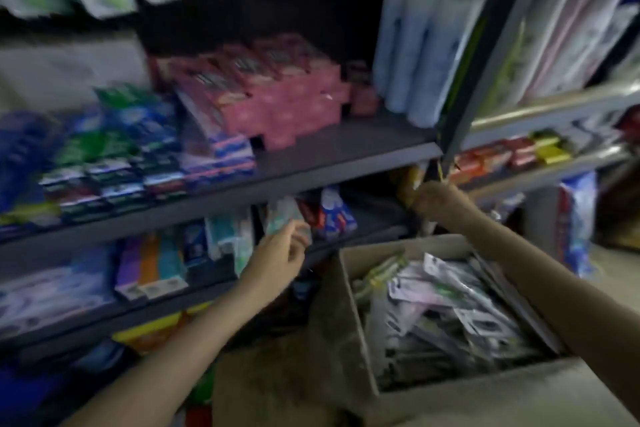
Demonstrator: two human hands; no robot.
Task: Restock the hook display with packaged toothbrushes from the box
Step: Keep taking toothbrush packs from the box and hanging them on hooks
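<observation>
Under the shelf edge, your right hand (pixel 437 199) grips a yellowish pack (pixel 410 184), left hand (pixel 282 258) loosely open; seat its hole squarely on the hook, then return to the box (pixel 349 291) of toothbrush packs (pixel 446 302).

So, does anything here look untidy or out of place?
Mostly the box: the toothbrush packs lie heaped at all angles, not stacked. On the shelf, the pink cartons sit slightly askew. The picture is blurred, so damage cannot be judged.
</observation>
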